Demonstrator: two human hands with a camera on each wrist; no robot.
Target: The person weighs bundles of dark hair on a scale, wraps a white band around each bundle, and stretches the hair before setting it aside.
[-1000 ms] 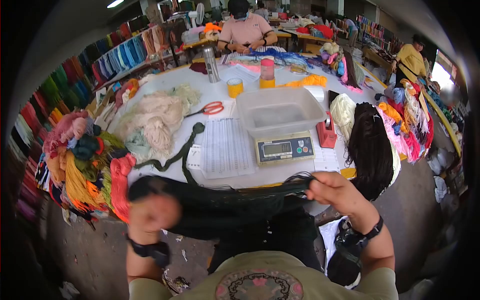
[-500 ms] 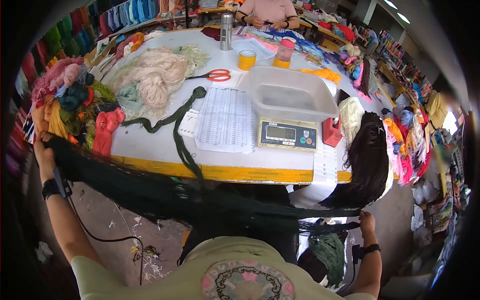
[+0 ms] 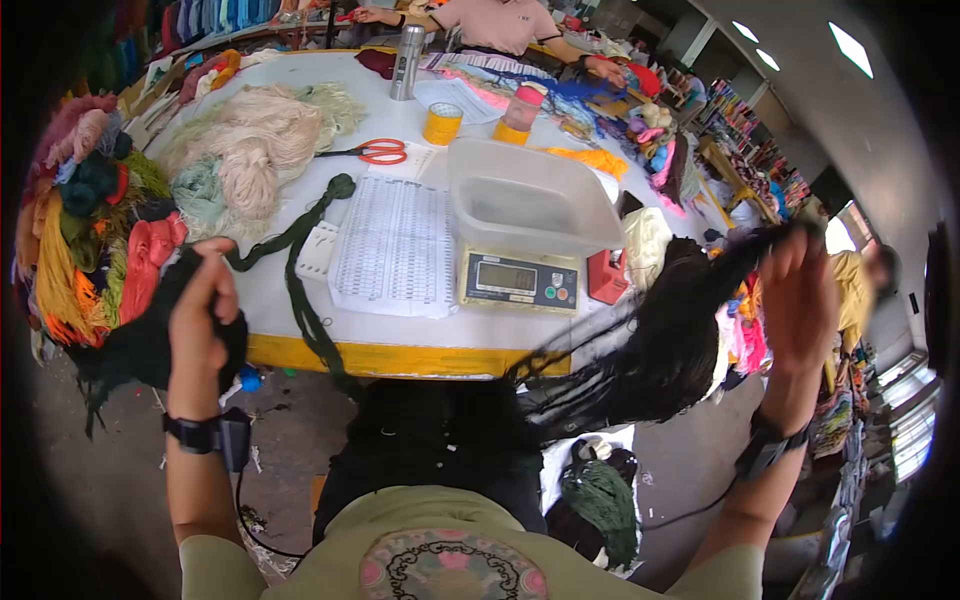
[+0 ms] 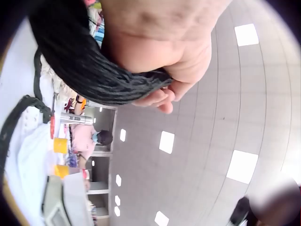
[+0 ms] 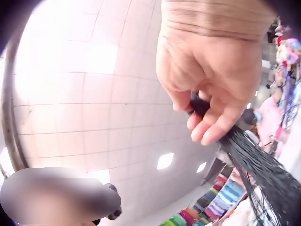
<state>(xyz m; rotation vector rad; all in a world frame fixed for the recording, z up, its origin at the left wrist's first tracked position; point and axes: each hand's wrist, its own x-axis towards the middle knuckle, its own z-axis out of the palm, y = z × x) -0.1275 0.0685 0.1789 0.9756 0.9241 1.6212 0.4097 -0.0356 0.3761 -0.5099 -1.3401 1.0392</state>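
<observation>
In the head view my left hand, at the table's left front, grips a dark green-black hank of yarn. The left wrist view shows this thick yarn looping through the curled fingers. My right hand is raised at the right, holding one end of a dark yarn bundle whose loose strands trail toward the table's front edge. Seen from the right wrist, thumb and fingers pinch that yarn. Between the two hands a gap shows, with no strands spanning it. A dark brown hank on the table is partly covered.
A digital scale bears a plastic tub. Nearby are printed sheets, scissors, a red tape dispenser and a dark green yarn strand. Coloured hanks are heaped left. Another person is across the table.
The dark yarn was stretched between both hands, spread wide half a second ago; now it shows as two separate bundles. My right hand has risen; the left has moved inward.
</observation>
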